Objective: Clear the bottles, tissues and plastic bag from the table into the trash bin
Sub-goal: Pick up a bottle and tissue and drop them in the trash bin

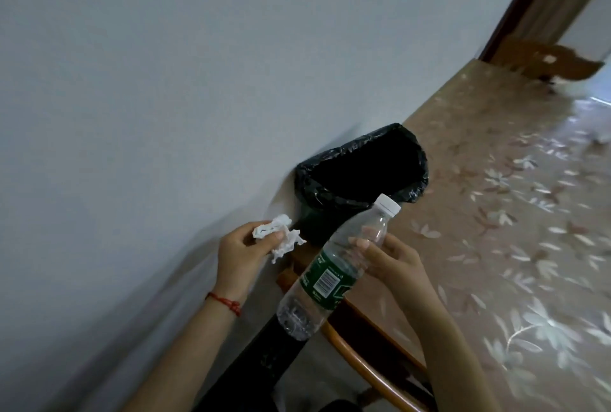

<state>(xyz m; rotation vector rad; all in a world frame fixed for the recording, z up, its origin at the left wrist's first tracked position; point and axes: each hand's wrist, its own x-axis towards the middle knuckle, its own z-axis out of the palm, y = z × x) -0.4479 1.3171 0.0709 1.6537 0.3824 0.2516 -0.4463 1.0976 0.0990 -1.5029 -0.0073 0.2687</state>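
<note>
Right hand (393, 259): fingers wrapped round upper part of a clear bottle (334, 269), just short of the trash bin (360, 177). Bottle's long axis tilts cap-first toward the bin mouth, base trailing back. Left hand (241, 253): fingers pinch a crumpled tissue (281, 239), beside the bin's near-left edge. Both hands close; tissue looks marginally nearer. Bench (496, 213) runs beyond the bin; something white, blurred, at its far end.

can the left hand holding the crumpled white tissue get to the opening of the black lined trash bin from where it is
Probably yes. The left hand pinches the crumpled white tissue just beside the black-lined trash bin, whose mouth gapes uncovered, and nothing lies between them.
</note>
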